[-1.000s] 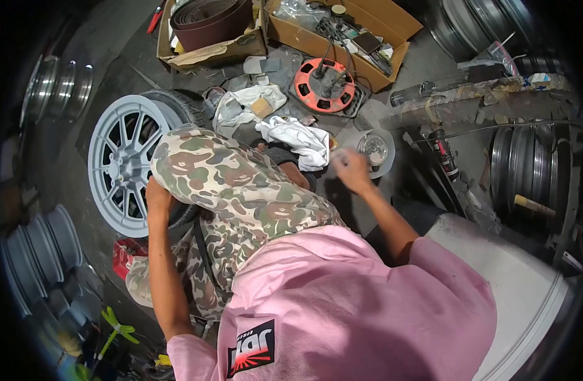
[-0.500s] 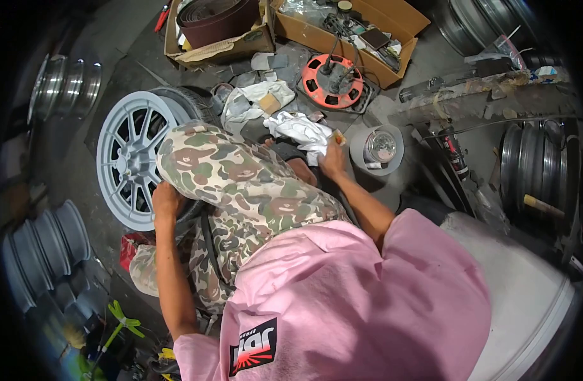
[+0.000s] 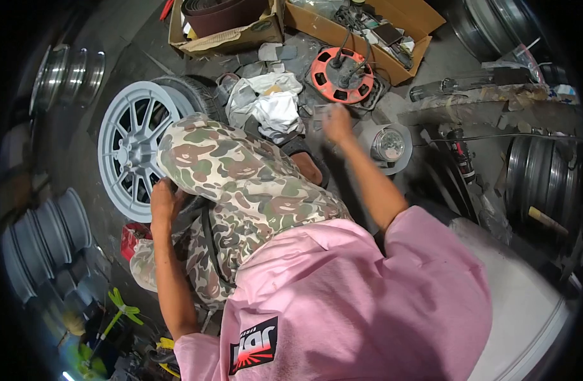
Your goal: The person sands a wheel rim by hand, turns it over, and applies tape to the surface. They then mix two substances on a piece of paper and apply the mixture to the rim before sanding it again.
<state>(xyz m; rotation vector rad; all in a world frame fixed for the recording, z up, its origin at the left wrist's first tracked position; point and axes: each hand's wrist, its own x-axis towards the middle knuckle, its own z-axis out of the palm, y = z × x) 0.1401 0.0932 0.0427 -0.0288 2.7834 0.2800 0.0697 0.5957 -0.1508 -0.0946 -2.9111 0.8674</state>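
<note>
Beside the left grip [image 3: 165, 200], the spoked wheel [image 3: 137, 151] looked like smooth, matt grey metal; left of the right grip [image 3: 337, 124] lay crumpled, matt white cloth [image 3: 277, 114]; beyond that grip, the orange reel [image 3: 342, 75] seemed smooth plastic, the box [image 3: 426, 46] past it dull cardboard.

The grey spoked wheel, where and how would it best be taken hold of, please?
The grey spoked wheel is probably best gripped by its outer lip, coming from the person's left: the raised, curved edge is exposed there, while the camouflage-clad knee overlaps the opposite side in this view.
</note>
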